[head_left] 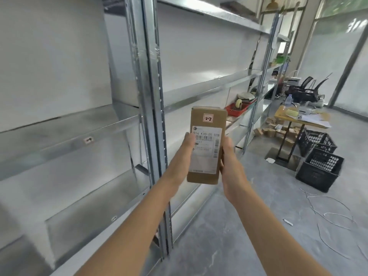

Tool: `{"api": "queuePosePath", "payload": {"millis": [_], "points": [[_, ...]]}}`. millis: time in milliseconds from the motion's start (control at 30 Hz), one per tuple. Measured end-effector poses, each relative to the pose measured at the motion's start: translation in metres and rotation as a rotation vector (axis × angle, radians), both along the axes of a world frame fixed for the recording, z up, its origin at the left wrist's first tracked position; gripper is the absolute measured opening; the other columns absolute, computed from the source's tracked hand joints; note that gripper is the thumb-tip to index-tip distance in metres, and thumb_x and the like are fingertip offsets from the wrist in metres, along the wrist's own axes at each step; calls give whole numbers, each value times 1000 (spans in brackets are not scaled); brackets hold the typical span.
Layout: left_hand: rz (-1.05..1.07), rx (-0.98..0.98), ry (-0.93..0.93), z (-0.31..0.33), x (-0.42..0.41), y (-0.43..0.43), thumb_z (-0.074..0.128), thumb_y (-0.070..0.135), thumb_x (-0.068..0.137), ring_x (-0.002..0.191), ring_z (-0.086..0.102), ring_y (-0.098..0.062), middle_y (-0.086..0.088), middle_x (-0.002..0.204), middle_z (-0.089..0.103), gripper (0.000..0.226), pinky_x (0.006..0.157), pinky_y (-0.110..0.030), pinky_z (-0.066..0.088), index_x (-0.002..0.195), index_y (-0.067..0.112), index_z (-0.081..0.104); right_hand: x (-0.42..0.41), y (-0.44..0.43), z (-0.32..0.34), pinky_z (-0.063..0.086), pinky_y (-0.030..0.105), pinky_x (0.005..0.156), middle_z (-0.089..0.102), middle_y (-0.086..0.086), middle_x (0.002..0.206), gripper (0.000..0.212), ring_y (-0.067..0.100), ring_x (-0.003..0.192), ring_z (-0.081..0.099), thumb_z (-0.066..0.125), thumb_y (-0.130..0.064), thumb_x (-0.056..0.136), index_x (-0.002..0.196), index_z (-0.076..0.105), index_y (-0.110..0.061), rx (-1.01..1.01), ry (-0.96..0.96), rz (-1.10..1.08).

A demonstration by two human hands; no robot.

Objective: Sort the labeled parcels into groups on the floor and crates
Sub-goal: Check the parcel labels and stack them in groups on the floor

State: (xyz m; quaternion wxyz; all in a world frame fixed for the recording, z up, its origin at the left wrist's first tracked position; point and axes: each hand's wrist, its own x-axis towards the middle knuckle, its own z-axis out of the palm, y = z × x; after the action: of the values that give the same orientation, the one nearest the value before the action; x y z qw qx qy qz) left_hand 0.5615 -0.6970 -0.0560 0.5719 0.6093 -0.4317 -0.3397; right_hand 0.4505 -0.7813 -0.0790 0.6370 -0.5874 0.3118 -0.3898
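A brown cardboard parcel (pixel 207 144) is held upright in front of me, with a white shipping label and a small tag reading "2-2" near its top. My left hand (pixel 184 156) grips its left edge and my right hand (pixel 229 162) grips its right edge. Two black plastic crates (pixel 320 168) stand on the floor to the right, one behind the other. A pile of small brown parcels (pixel 276 130) lies on the floor farther back, under a table.
Tall metal shelving (pixel 151 96) runs along the left, its near bays bare; a red basket (pixel 238 109) sits on a far shelf. A wooden table (pixel 298 118) with papers and a bottle stands at the back right. Loose white wires (pixel 328 216) trail on the grey floor.
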Motion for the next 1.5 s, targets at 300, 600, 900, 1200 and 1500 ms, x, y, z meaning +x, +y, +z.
{"api": "queuePosePath", "payload": {"millis": [300, 600, 900, 1200, 1500], "points": [[348, -56, -18, 27, -10, 99, 12, 53, 109, 78, 60, 26, 42, 82, 67, 44, 57, 3, 42, 116, 48, 55, 37, 62, 22, 48, 18, 75, 77, -18, 109, 54, -9, 91, 71, 20, -65, 106, 119, 69, -46, -45, 11, 354], [846, -50, 41, 20, -37, 220, 17, 57, 108, 83, 62, 24, 41, 85, 69, 42, 65, -1, 46, 111, 49, 58, 69, 168, 21, 44, 35, 99, 74, -20, 115, 50, 0, 111, 63, 22, -69, 104, 112, 69, -54, -5, 46, 829], [1321, -24, 95, -4, -79, 389, 16, 62, 106, 86, 63, 20, 37, 94, 67, 42, 79, -15, 44, 109, 58, 57, 82, 346, 3, 49, 39, 99, 78, -20, 106, 58, 6, 109, 68, 24, -72, 103, 102, 77, -51, -23, 129, 1281], [1653, -28, 196, -43, -129, 586, 18, 68, 102, 109, 57, 10, 35, 107, 67, 43, 109, -36, 41, 110, 61, 60, 72, 561, -32, 47, 24, 80, 76, -19, 113, 58, -5, 100, 71, 18, -68, 105, 123, 69, -47, -90, 179, 1639], [1809, -70, 428, -104, -165, 752, 22, 70, 102, 110, 60, 5, 34, 100, 71, 44, 106, -33, 43, 104, 64, 66, 57, 743, -90, 46, 28, 89, 74, -23, 105, 51, -2, 103, 64, 24, -65, 106, 113, 71, -47, -112, 355, 1770]]}}
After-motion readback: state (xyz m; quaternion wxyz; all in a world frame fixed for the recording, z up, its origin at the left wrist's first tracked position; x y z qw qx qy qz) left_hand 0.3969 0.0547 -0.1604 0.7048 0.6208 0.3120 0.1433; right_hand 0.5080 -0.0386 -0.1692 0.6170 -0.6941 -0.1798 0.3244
